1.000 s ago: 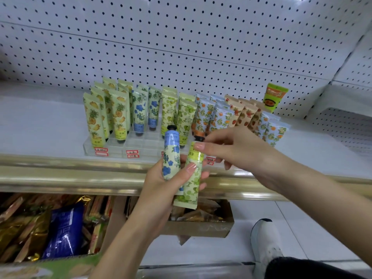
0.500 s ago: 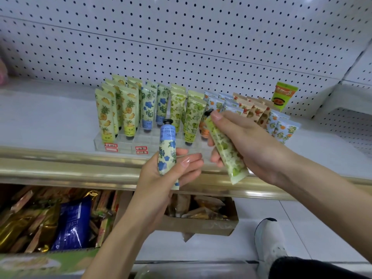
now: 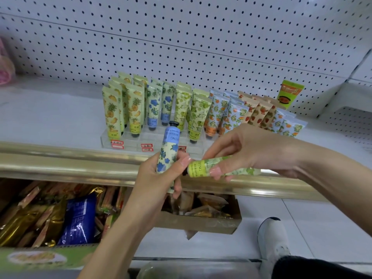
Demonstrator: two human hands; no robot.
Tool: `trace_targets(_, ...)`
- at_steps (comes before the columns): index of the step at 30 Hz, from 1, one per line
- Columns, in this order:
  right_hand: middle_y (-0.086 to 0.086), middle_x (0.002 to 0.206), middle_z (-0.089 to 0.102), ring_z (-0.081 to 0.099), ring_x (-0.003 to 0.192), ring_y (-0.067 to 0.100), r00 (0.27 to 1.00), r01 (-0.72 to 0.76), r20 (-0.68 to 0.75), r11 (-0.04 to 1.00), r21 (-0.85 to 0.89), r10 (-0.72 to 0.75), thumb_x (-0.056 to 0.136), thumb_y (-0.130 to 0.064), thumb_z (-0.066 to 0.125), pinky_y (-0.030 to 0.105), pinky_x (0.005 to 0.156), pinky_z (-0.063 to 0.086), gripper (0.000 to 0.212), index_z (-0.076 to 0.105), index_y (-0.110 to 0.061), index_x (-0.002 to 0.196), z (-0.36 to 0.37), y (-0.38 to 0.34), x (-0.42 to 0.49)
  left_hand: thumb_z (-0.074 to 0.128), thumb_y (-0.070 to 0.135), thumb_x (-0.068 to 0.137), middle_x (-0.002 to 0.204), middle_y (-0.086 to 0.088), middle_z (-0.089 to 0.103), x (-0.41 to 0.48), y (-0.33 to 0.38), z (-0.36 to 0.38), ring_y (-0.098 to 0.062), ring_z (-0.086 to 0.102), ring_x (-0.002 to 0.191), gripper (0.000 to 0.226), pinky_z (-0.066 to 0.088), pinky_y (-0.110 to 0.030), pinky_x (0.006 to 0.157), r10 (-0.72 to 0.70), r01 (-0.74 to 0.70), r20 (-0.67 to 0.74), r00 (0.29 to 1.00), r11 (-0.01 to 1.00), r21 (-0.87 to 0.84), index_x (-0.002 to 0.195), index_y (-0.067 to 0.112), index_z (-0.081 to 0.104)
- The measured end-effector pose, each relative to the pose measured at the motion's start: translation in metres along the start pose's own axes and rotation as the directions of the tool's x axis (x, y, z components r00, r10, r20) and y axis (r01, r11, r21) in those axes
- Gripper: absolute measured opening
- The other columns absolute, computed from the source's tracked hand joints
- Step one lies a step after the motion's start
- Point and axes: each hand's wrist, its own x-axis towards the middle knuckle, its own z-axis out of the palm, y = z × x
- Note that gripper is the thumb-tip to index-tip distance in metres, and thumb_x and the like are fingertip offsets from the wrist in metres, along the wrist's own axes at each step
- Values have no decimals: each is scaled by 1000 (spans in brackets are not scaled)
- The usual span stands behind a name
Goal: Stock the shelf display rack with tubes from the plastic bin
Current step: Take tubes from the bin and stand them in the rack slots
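Head view, person facing a white shelf (image 3: 50,117) with a pegboard back (image 3: 181,47) and a gold front rail (image 3: 60,160).

Left hand (image 3: 161,178): fingers wrapped round a blue-flower tube (image 3: 168,150), held upright with its black cap on top, in front of the rail. The lower end of the tube is hidden in the palm.

Right hand (image 3: 247,150): fingers and thumb curled round a green-fruit tube (image 3: 203,168), held almost level, crimped end to the right, cap end pointing left. The cap end sits right at the left hand's fingertips; contact cannot be judged. The two hands are close together, just below and in front of the rack.

Clear acrylic display rack (image 3: 128,137): stands on the shelf near the front edge, red-and-white price labels on its face. Tubes stand in it cap down, in rows from left to right: pineapple tubes (image 3: 111,115), blue-flower, green-fruit, orange-fruit tubes (image 3: 216,113), strawberry tubes (image 3: 258,113), then more orange-fruit. Front slots before the blue-flower and green-fruit rows look unfilled.

A green-and-orange tube (image 3: 289,93) stands alone behind the rack's right end, against the pegboard.

Lower shelf: snack packets, among them a blue packet (image 3: 80,218), and a cardboard box (image 3: 201,222) of wrapped items. White shoe (image 3: 271,238) on the floor at lower right.
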Motion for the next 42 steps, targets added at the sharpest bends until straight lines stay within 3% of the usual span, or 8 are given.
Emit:
trace_targets(3,10,74,73,68,62,11,998,25,-51,998,49,-22,70,-6,78,18,59,53,23,70,2,90,1,-1,2,66,32,66,44,4,45,-1,2,-2,-10,36,39,27,34,-20,39,7,-7,21,1000,1000,-4,84,11,64)
trace_targets(13,8,90,71,70,74,8,981,124,-153,991,49,-116,72,-8,76,11,61,51,19,71,-1,89,4,-9,4,69,27,64,43,-2,42,-1,6,-17,-11,34,36,31,33,-19,38,-2,3,7,1000,999,-49,91,13,65)
trace_targets(17,6,75,73,73,76,20,973,114,-230,925,362,-29,64,-14,74,18,64,57,26,68,-2,87,1,-7,8,67,26,69,45,-2,38,2,10,-29,-9,33,37,29,33,-17,38,7,-17,-69,998,990,-137,94,12,61)
trace_targets(21,4,68,71,72,72,16,949,173,-312,893,415,-39,62,-16,73,19,65,58,6,73,-10,63,-1,-9,13,67,28,68,45,-1,40,1,10,-30,-9,34,38,29,34,-17,38,27,-37,-94,995,994,-105,93,14,63)
trace_targets(28,8,61,69,65,53,13,773,330,-574,944,-3,-272,78,-14,74,18,57,54,13,70,-2,81,-16,-37,22,46,54,79,81,1,69,2,10,-31,-11,42,41,48,39,-20,44,44,-61,-186,982,994,-85,98,15,68)
trace_targets(33,1,59,68,67,52,8,660,232,-635,912,-338,-403,81,-19,74,23,61,58,13,67,-10,76,-8,-41,47,45,48,84,67,1,61,4,10,-29,-12,44,42,45,35,-23,41,4,-32,-137,991,979,-202,101,14,68)
trace_targets(38,2,60,68,65,51,0,606,210,-681,908,-363,-412,83,-18,72,10,52,49,16,65,-6,76,3,-34,66,44,40,91,65,1,61,2,10,-28,-11,49,48,36,44,-23,43,17,-42,-147,989,985,-168,105,18,68)
trace_targets(42,2,59,67,65,54,-2,575,183,-690,891,-416,-440,84,-21,71,18,62,54,18,64,-8,74,4,-32,71,41,34,97,65,2,61,2,10,-30,-9,50,48,33,45,-22,45,33,-57,-148,988,986,-157,110,17,65)
